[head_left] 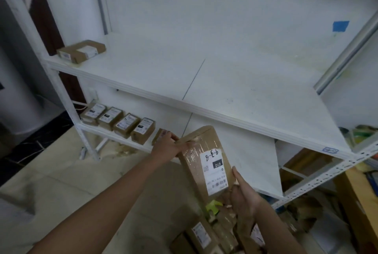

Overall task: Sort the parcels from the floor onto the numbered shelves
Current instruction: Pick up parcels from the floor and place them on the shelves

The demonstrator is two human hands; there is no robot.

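I hold a flat brown cardboard parcel (201, 151) wrapped in clear tape, with a white label that carries a handwritten number. It is tilted in front of the lower shelf. My left hand (168, 147) grips its far top corner. My right hand (242, 192) holds its near bottom corner, thumb up along the edge. Several brown parcels (204, 235) lie in a pile on the floor below my hands. The white upper shelf (204, 82) carries one small parcel (81, 51) at its far left.
A row of several small labelled boxes (118, 120) stands on the lower shelf (114, 136) at left. The metal rack's perforated front rail (327, 174) runs at right, with cardboard and clutter (306, 163) behind it. A wooden edge (356, 196) is at the far right.
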